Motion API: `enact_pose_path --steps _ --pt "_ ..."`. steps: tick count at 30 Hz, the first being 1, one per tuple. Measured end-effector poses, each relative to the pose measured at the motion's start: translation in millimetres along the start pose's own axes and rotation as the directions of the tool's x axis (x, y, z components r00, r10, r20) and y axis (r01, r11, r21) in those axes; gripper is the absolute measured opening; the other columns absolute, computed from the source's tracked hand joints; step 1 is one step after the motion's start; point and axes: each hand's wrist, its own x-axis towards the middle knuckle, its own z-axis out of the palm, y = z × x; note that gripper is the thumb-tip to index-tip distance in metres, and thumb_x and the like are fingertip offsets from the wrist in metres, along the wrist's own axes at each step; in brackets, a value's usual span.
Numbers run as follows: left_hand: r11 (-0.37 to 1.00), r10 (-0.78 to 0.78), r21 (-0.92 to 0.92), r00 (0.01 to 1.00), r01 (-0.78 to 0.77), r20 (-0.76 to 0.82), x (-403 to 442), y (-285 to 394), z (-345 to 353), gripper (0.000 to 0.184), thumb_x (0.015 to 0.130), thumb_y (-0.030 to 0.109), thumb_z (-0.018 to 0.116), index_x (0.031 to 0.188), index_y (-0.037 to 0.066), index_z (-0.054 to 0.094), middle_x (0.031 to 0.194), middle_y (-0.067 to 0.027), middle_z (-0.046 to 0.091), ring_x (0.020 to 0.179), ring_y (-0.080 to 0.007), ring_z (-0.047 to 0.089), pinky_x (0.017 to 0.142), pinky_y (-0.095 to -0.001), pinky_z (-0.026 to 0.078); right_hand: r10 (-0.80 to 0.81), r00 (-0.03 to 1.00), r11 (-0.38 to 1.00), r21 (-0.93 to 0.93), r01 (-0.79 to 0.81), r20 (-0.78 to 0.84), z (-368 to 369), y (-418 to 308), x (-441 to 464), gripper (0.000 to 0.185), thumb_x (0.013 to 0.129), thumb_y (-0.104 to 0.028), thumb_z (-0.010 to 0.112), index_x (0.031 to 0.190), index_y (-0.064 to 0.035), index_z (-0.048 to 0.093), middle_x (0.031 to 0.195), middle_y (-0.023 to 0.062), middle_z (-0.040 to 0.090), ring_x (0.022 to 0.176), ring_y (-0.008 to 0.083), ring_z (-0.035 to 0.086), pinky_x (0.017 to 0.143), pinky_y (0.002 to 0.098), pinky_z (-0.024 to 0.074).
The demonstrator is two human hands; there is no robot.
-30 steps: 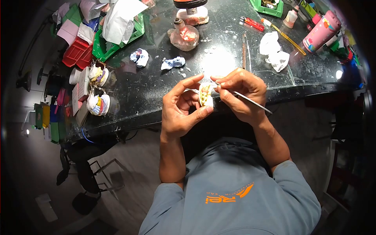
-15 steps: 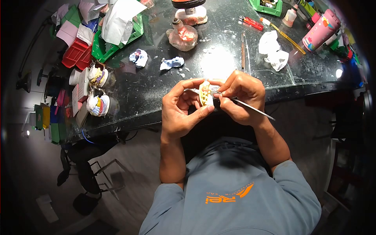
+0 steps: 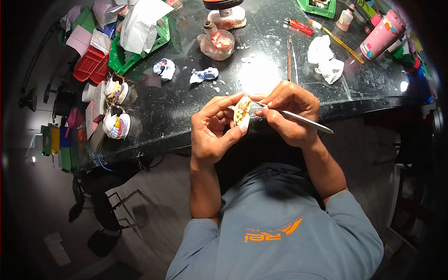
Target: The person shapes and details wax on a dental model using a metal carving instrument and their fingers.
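Between the fingers and thumb of my left hand (image 3: 213, 128) is a small dental model (image 3: 241, 112), pale with a yellowish row of teeth, held upright over the table's near edge. My right hand (image 3: 293, 114) pinches a thin metal tool (image 3: 305, 120). The tool's flat, wider end points down to the right, and its fine tip is close to the right side of the model. Whether the tip touches the model cannot be made out. A right fingertip reaches near the model's top.
On the black table (image 3: 186, 112) lie bluish lumps (image 3: 204, 75), a glass burner (image 3: 217, 44), crumpled tissue (image 3: 325, 59), a brown stick (image 3: 289, 60) and a pink bottle (image 3: 382, 35). Models (image 3: 116, 124), a red tray (image 3: 92, 65) and a green bin (image 3: 116, 58) are at left.
The model has tilted and shifted slightly left in my left hand. My right hand has turned the tool, so its flat end now shows broader and further right.
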Motion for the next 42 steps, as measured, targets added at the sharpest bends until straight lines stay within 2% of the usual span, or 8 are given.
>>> enact_pose_path --steps 9,12,18,23,26,30,36,42 --pt "1.0 0.0 0.013 1.0 0.0 -0.001 -0.1 -0.1 0.6 0.059 0.084 -0.011 0.074 0.141 -0.011 0.06 0.124 -0.0116 0.061 0.103 -0.0154 0.068 0.082 -0.0254 0.054 -0.04 0.996 0.992 -0.12 0.049 0.075 -4.5 -0.4 3.0 0.012 0.082 0.01 0.07 0.082 0.0016 0.062 0.088 0.0115 0.067 0.084 0.0168 0.072 0.097 0.0448 0.0627" --pt "1.0 0.0 0.008 1.0 0.0 -0.011 -0.6 0.2 0.8 0.058 0.084 -0.011 0.074 0.141 -0.011 0.061 0.123 -0.0113 0.061 0.102 -0.0144 0.068 0.081 -0.0252 0.054 -0.08 0.983 0.982 -0.154 0.106 0.167 -10.1 -0.1 4.5 0.014 0.08 0.015 0.063 0.082 0.0021 0.06 0.085 0.0135 0.064 0.08 0.0175 0.072 0.102 0.0557 0.0602" --pt "0.998 0.005 0.06 1.0 -0.004 -0.016 -1.2 -0.2 0.7 0.06 0.082 -0.009 0.077 0.14 -0.008 0.063 0.122 -0.01 0.063 0.096 -0.0099 0.065 0.08 -0.0225 0.051 -0.057 0.996 0.996 -0.065 0.062 0.068 -3.4 -1.2 3.3 0.014 0.082 0.015 0.066 0.082 0.0015 0.06 0.083 0.0131 0.065 0.078 0.0161 0.071 0.102 0.0587 0.0594" --pt "0.991 0.018 0.132 1.0 -0.017 0.0 -3.0 -2.0 -2.2 0.06 0.083 -0.005 0.079 0.141 -0.009 0.062 0.126 -0.0122 0.061 0.109 -0.0159 0.065 0.089 -0.0269 0.055 -0.073 0.994 0.994 -0.081 0.079 0.084 -3.6 -0.4 2.4 0.015 0.084 0.012 0.07 0.083 0.0006 0.061 0.084 0.0104 0.067 0.081 0.0135 0.069 0.103 0.0504 0.0603" --pt "0.993 0.029 0.118 0.999 -0.024 -0.043 -2.2 -2.3 1.0 0.064 0.079 -0.008 0.08 0.141 -0.005 0.065 0.122 -0.009 0.064 0.093 -0.0076 0.062 0.078 -0.0207 0.047 -0.107 0.991 0.988 -0.098 0.116 0.085 -3.3 1.5 2.8 0.014 0.084 0.012 0.07 0.084 0.0009 0.062 0.085 0.0108 0.069 0.082 0.0137 0.069 0.105 0.0511 0.0591" --pt "0.996 0.011 0.088 1.0 -0.008 -0.028 -2.3 -2.6 -1.0 0.061 0.081 -0.01 0.078 0.141 -0.007 0.063 0.124 -0.0113 0.063 0.095 -0.0092 0.063 0.081 -0.0228 0.051 -0.109 0.992 0.988 -0.099 0.115 0.068 -2.0 0.9 2.0 0.012 0.085 0.012 0.07 0.087 0.0017 0.064 0.087 0.0108 0.07 0.085 0.0154 0.071 0.107 0.0511 0.0579" --pt "1.0 -0.011 0.01 1.0 0.011 -0.022 -1.5 2.0 1.0 0.059 0.084 -0.011 0.074 0.142 -0.01 0.061 0.126 -0.0136 0.061 0.107 -0.0175 0.068 0.087 -0.0272 0.055 0.047 0.997 0.989 -0.14 -0.055 -0.062 2.1 -3.8 1.1 0.01 0.086 0.01 0.071 0.089 0.002 0.065 0.092 0.012 0.07 0.093 0.0185 0.073 0.105 0.0485 0.0594" --pt "1.0 -0.005 0.011 1.0 0.005 -0.008 -1.7 1.8 -0.4 0.058 0.085 -0.01 0.075 0.141 -0.01 0.061 0.124 -0.0132 0.061 0.109 -0.0182 0.068 0.086 -0.027 0.055 -0.085 0.994 0.975 -0.201 0.097 0.068 -4.3 3.8 2.9 0.011 0.082 0.011 0.069 0.085 0.0029 0.064 0.088 0.0121 0.067 0.087 0.0175 0.072 0.101 0.0472 0.062"
